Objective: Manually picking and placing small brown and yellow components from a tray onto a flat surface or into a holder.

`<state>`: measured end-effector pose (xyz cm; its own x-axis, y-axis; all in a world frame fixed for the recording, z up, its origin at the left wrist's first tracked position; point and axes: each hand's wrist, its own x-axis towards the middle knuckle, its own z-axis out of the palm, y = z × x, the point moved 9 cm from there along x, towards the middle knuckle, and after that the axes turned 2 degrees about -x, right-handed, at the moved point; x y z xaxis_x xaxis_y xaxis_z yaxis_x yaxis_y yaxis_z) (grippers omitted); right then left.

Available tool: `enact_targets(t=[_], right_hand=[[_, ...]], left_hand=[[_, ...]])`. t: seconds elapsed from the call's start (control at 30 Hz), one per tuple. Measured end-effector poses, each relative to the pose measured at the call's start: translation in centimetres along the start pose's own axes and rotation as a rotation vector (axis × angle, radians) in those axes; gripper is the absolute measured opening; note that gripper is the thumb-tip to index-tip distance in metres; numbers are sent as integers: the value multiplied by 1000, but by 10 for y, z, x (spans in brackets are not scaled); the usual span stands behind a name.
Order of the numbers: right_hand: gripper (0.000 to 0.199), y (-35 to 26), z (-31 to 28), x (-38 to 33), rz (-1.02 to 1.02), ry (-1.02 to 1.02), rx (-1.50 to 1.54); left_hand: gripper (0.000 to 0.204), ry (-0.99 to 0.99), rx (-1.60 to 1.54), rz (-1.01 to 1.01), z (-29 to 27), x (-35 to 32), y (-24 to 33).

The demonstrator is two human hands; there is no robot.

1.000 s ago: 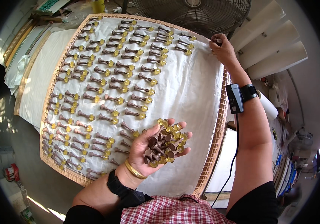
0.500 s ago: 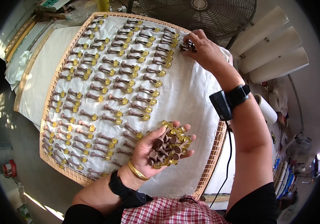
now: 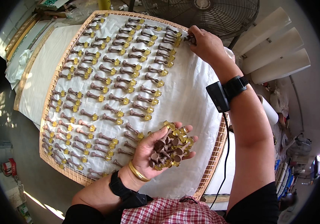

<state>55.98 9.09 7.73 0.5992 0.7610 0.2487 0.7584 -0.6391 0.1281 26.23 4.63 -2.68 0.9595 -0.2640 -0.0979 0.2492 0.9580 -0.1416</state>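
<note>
Now your right hand (image 3: pixel 206 44), fingers closed on some dark pieces (image 3: pixel 191 39), is at the rack's (image 3: pixel 211 163) far edge, just right of laid pieces (image 3: pixel 152 79) whose yellow heads point rightward; your left hand (image 3: pixel 145 156), half-open, cups a heap (image 3: pixel 169 147) nearer the near edge.

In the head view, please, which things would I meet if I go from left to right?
Small red-and-white object, white-covered panel, left hand cupping a pile of brown-and-yellow pieces, right hand, three large white rolls.
</note>
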Motion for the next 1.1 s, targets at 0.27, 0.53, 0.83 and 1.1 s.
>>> enact_targets(t=[0.27,0.53,0.83,1.1], right_hand=[[39,18,1,7,238,-2,47],[44,31,4,7,278,-1,168],[41,45,7,16,334,-13,218],[34,25,0,21,252,-34,-36]], left_hand=[[35,-4,3,0,1,0,0],[35,0,4,0,0,0,0],[35,4,-6,-2,-1,0,-1],[35,14,-49,19,3,0,0]])
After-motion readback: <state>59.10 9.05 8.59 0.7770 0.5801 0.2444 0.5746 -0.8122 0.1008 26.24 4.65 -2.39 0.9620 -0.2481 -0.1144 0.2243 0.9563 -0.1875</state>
